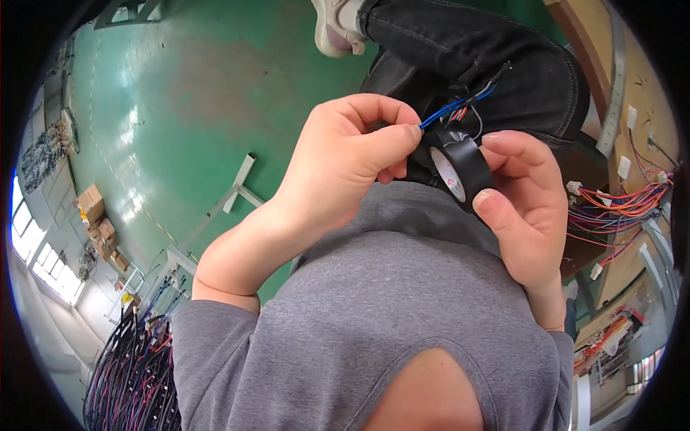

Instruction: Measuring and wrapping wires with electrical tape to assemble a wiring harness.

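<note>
Between thumb and forefinger, my left hand [359,140] pinches thin blue wires [436,113]. They run up and to the right into a small bundle of blue, white, red and black wires [460,108] above my dark trousers. My right hand [528,205] grips a roll of black electrical tape [471,169] by its outer edge, thumb below and fingers above. The roll is tilted, so its pale printed core shows toward the left. A dark strip of tape at the top of the roll lies close to the wire bundle; whether it is stuck to the wires I cannot tell.
At the right, a wooden bench [625,93] carries red and orange wires [625,197] with white connectors. Many dark cables [136,366] hang at the lower left. A metal stand leg [241,187] stands on the green floor [180,86]; cardboard boxes [100,223] are by the left wall.
</note>
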Demonstrator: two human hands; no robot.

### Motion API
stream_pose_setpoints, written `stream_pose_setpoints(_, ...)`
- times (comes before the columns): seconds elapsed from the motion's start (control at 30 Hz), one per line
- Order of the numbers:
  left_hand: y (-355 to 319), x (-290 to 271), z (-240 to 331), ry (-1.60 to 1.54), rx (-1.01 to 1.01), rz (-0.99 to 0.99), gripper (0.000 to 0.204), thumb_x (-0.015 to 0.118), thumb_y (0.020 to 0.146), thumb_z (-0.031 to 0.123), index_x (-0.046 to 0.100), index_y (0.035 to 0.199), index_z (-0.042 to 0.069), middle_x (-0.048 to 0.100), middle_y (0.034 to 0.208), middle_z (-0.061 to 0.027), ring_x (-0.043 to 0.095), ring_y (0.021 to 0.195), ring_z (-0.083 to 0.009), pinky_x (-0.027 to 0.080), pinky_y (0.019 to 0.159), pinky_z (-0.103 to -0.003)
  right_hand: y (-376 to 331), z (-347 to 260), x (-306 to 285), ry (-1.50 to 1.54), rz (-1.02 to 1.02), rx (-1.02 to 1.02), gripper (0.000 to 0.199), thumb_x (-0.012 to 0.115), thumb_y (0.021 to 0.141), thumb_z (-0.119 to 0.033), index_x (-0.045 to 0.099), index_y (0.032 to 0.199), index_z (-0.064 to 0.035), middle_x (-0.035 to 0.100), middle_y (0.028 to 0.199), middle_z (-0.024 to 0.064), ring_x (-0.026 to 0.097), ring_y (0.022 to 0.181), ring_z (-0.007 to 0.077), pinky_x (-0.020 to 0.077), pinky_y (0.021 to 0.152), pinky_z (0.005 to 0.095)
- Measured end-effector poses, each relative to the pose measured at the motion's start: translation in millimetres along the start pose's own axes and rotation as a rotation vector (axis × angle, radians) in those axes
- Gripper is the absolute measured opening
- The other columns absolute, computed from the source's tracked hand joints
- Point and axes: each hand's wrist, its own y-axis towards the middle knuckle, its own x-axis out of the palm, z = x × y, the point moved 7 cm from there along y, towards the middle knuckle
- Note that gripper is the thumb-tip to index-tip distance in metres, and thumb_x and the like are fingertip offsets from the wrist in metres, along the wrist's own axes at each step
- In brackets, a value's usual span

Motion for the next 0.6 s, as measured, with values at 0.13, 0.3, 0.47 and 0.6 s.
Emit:
stream_pose_setpoints(0.13, 0.5, -3.6, 3.2, 0.034, 0.037, 0.028, 0.009, 0.057, 0.074, 0.005, 0.055, 0.08, -0.001, 0.053, 0.062, -0.0012, 0.046, 0.05, -0.0065, 0.035, 0.046, -0.017, 4.5, 1.2, 1.5, -0.088, 0.013, 0.031, 0.035, 0.054, 0.073, 0.003, 0.047, 0.107, 0.0002, 0.052, 0.087, 0.0038, 0.047, 0.077, 0.0085, 0.0365, 0.07, 0.0206)
stream_pose_setpoints(0.3, -1.1, -4.2, 5.3, 0.128, 0.095, 0.029, 0.009, 0.057, 0.073, 0.004, 0.055, 0.08, -0.001, 0.053, 0.064, -0.0008, 0.048, 0.053, -0.0056, 0.037, 0.048, -0.017, 6.7, 4.9, 1.6, -0.233, 0.013, 0.051, 0.03, 0.055, 0.071, 0.002, 0.054, 0.101, -0.0024, 0.051, 0.085, 0.0018, 0.045, 0.074, 0.0085, 0.0361, 0.069, 0.02)
stream_pose_setpoints(0.47, -1.5, -3.9, 4.6, 0.149, 0.067, 0.022, 0.01, 0.057, 0.073, 0.004, 0.055, 0.081, -0.001, 0.054, 0.064, -0.0008, 0.048, 0.053, -0.0053, 0.038, 0.048, -0.017, 7.6, 3.9, 3.2, -0.316, -0.01, 0.0, 0.032, 0.056, 0.069, 0.002, 0.055, 0.101, -0.0036, 0.052, 0.085, 0.0037, 0.046, 0.075, 0.0111, 0.0372, 0.068, 0.0212)
stream_pose_setpoints(0.6, -3.4, -5.4, 7.8, 0.2, 0.072, 0.043, 0.011, 0.058, 0.073, 0.005, 0.055, 0.081, -0.002, 0.054, 0.065, -0.0012, 0.049, 0.053, -0.0051, 0.038, 0.048, -0.017, 10.2, 3.2, 5.8, -0.385, -0.037, 0.002, 0.034, 0.056, 0.069, 0.002, 0.055, 0.102, -0.0047, 0.053, 0.086, 0.0044, 0.047, 0.075, 0.0126, 0.0386, 0.068, 0.0228)
